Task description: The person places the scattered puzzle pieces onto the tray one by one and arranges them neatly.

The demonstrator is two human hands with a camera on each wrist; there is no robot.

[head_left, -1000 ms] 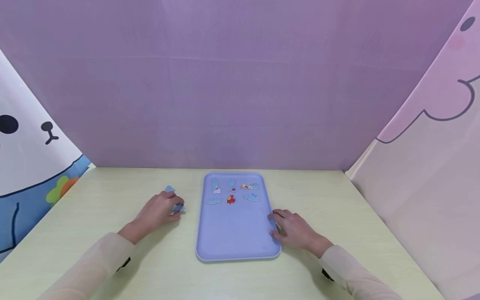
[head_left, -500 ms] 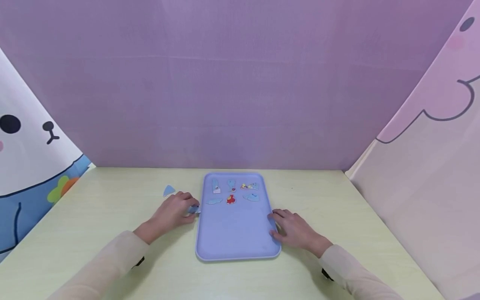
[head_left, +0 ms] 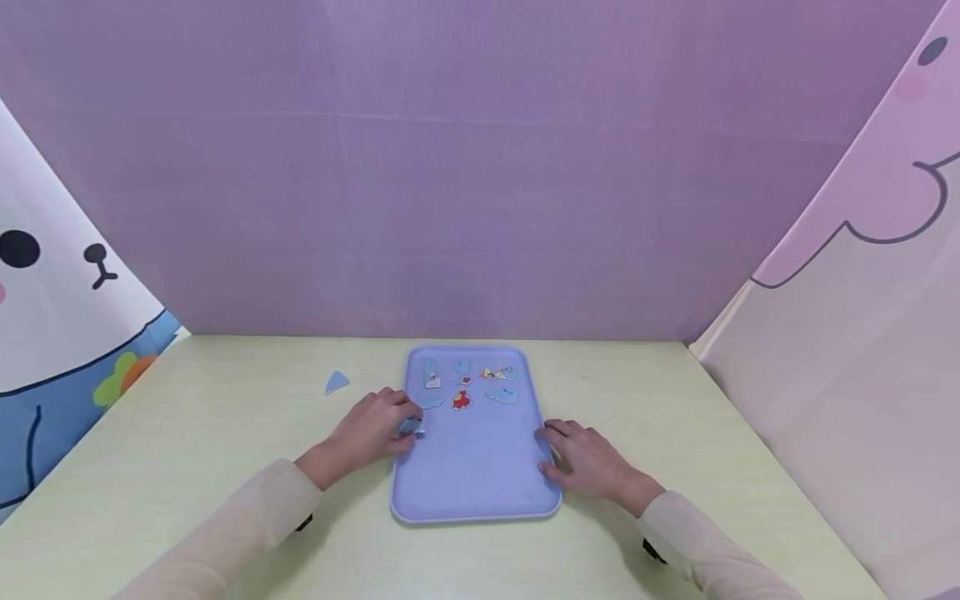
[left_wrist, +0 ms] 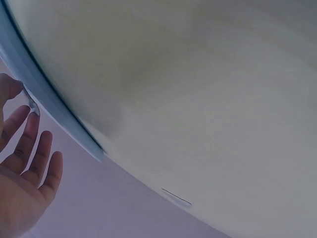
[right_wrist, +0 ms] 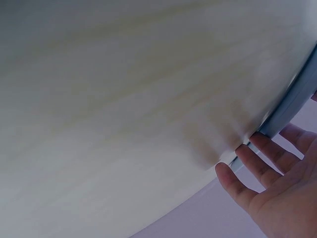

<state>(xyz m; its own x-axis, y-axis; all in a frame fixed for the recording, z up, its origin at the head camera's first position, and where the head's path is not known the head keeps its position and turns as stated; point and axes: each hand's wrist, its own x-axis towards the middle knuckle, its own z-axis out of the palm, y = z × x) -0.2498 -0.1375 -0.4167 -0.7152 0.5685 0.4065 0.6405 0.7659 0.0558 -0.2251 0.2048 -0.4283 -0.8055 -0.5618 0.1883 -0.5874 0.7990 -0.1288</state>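
My left hand (head_left: pixel 371 435) pinches a small blue puzzle piece (head_left: pixel 412 426) between thumb and fingertips, over the left rim of the lilac tray (head_left: pixel 480 475). In the left wrist view the piece (left_wrist: pixel 32 103) shows as a thin edge at the fingertips, beside the tray rim (left_wrist: pixel 54 106). Most of its face is hidden by the hand. On the right side, my right hand (head_left: pixel 592 467) rests with its fingertips on the tray's rim, fingers loosely extended. Several flat irregular pieces lie in two rows in the far half of the tray, including a red one (head_left: pixel 461 400).
A blue triangular piece (head_left: pixel 337 382) lies on the pale wooden table (head_left: pixel 247 392) left of the tray. A purple cloth wall (head_left: pixel 480 183) rises behind the table. Printed cartoon panels stand at the left (head_left: pixel 67 292) and right (head_left: pixel 855 350).
My left hand has carried the blue piece rightward from the table to above the tray's left edge. This uncovered the triangular piece. The right hand and tray stay in place.
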